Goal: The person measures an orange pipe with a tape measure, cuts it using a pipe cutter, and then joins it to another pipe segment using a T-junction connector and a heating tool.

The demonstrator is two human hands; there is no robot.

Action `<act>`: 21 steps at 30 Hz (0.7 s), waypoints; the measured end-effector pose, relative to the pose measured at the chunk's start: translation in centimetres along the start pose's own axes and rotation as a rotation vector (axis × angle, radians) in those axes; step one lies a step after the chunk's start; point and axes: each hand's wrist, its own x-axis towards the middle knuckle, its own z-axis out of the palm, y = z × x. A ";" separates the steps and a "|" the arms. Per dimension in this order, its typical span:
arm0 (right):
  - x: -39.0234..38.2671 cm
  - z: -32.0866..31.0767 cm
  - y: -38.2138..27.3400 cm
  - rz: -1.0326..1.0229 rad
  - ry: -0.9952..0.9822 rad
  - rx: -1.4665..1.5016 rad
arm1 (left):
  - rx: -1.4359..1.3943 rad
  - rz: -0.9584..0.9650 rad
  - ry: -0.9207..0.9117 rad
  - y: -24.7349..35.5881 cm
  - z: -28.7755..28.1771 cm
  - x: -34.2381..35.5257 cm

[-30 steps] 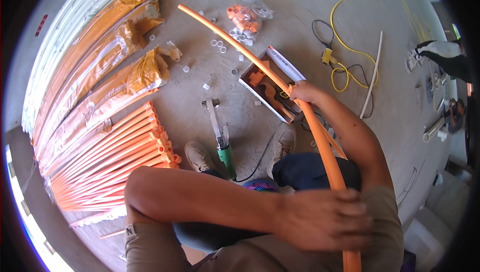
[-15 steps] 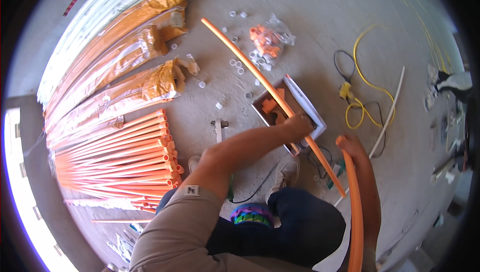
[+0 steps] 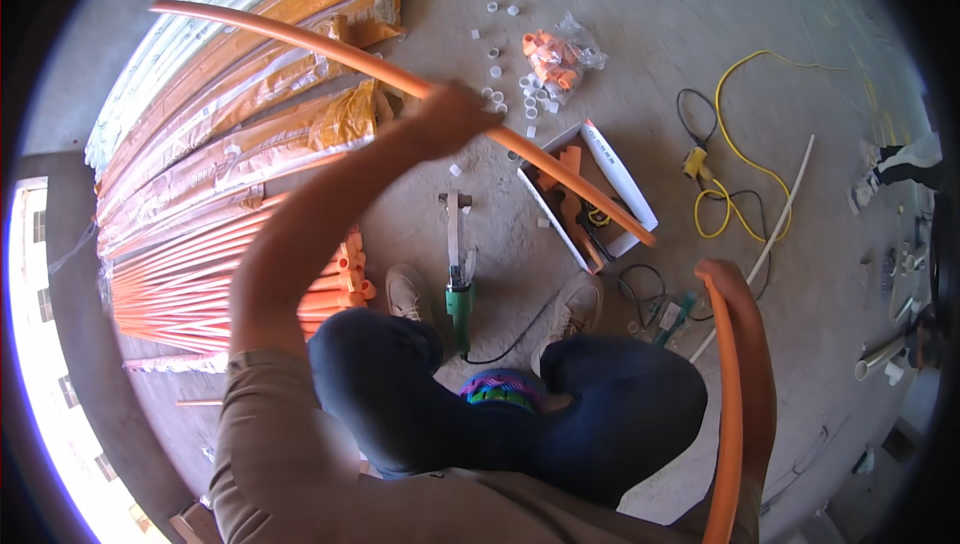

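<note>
Along the far left, wrapped bundles [image 3: 290, 134] fill much of the floor, and on their near side lies a stack of loose orange pipes [image 3: 180, 294]. Over the bundles now slants the first pipe [image 3: 375, 66], and this is the chief change: half a second ago it lay farther right, its far end well short of them. The left hand [image 3: 455, 121] has swung out to the far left with it, closed round its middle, so that its right end crosses above the box [image 3: 618, 174]; whether it touches the rim I cannot tell.

At the near right, the second pipe [image 3: 732, 394] stays much where it was, bent along the right forearm. The right hand [image 3: 735, 284] is closed on its far end. The two pipes, close together half a second ago, now stand farther apart, which I judge leaves the left hand free to handle the first alone.

Between the shoes lies the green tool [image 3: 458, 314], untouched. Beyond the box sits a bag of orange fittings [image 3: 553, 59], with small white rings [image 3: 530, 102] scattered just to its near left.
</note>
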 end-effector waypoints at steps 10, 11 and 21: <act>-1.0 3.7 -5.1 0.065 0.049 -0.109 | -0.082 -0.529 -0.023 -4.8 -4.1 -29.5; -0.9 4.4 -6.0 0.060 0.068 -0.149 | -0.087 -0.573 -0.004 -5.0 -3.1 -31.8; 4.4 18.5 -19.2 -0.122 -0.082 -0.345 | -0.147 -0.964 -0.044 -5.0 11.6 -52.7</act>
